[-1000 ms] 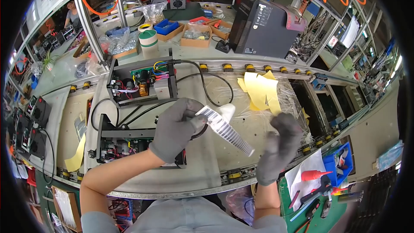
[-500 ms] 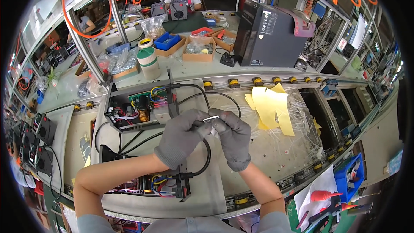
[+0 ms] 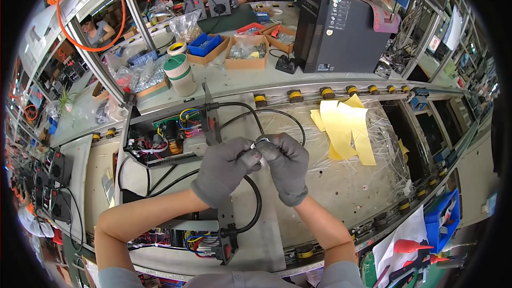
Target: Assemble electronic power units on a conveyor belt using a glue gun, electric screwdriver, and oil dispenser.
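Note:
My left hand (image 3: 221, 170), in a grey work glove, is closed in a pinch near the middle of the view. Against it, my right hand (image 3: 289, 170), gloved alike, pinches too. Between their fingertips shows a bit of a small white label-like piece (image 3: 262, 163); the fingers cover most of it. An open metal device housing (image 3: 168, 134) with a circuit board and coloured wires lies beyond my left hand, its black cable (image 3: 237, 104) looping behind my hands. A second open housing (image 3: 205, 237) lies under my left forearm, partly hidden.
Yellow paper sheets (image 3: 346, 130) lie on the worktop to the right. Beyond the roller rail stand a lidded jar (image 3: 180, 74), parts boxes (image 3: 246, 53) and a large dark machine case (image 3: 341, 29). A blue bin (image 3: 442, 221) and red-tipped tools (image 3: 413, 246) sit at lower right. Another person works opposite.
The small piece, showing a dark face with a light edge before, is now mostly covered by my fingers. Both hands stay together. The view has shifted slightly.

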`<state>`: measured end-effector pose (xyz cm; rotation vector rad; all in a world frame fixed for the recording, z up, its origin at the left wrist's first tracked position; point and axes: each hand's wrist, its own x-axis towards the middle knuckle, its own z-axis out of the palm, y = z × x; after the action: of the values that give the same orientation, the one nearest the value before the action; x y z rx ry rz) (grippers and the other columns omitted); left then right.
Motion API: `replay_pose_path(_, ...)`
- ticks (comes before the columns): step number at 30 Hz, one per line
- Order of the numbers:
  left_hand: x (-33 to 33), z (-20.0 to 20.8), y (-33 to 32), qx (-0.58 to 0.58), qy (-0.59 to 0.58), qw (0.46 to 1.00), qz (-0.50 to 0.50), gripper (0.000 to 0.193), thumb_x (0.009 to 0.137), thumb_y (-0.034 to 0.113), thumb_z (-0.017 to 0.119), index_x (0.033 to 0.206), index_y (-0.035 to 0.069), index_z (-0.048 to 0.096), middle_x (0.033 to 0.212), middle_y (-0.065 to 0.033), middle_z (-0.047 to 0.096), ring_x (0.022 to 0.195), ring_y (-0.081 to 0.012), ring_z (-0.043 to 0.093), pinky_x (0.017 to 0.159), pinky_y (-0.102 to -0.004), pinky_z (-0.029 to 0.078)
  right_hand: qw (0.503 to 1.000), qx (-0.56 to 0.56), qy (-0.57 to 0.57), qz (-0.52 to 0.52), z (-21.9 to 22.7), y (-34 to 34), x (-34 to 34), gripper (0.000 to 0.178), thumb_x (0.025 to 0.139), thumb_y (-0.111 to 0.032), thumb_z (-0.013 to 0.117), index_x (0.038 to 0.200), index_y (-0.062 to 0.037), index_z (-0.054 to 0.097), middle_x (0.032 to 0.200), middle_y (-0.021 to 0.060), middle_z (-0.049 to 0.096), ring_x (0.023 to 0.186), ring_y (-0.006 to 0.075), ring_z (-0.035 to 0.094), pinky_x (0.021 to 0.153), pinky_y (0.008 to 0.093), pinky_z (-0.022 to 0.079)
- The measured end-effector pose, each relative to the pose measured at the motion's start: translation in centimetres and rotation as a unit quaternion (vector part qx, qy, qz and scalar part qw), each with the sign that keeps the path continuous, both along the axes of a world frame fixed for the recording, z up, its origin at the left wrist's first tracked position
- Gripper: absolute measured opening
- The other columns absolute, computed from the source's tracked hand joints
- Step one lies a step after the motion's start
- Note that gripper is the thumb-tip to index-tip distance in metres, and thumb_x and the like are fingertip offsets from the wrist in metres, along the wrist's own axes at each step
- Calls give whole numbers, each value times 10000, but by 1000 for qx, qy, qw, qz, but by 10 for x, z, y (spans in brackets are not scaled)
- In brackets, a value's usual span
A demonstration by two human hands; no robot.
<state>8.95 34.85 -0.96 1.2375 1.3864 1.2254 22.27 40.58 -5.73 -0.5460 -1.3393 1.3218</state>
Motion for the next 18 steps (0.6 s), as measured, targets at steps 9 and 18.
replay_pose_path(9, 2, -3, 1, 75, 59, 995, 16, 184, 913, 150, 554, 910, -25, 611, 710, -64, 641, 614, -111, 613, 576, -233, 495, 999, -30, 33, 12, -5, -1, -4, 119, 856, -123, 633, 858, -7, 610, 817, -9, 606, 721, 42, 506, 659, 199, 422)
replay_pose_path(18, -47, 1, 24, 77, 548, 830, 67, 437, 803, 325, 670, 1073, 1, 553, 884, -140, 630, 882, -234, 634, 695, -356, 518, 997, -46, -8, -60, 5, 27, 30, 136, 861, -156, 625, 829, -24, 625, 714, -46, 550, 669, 31, 477, 605, 189, 392)
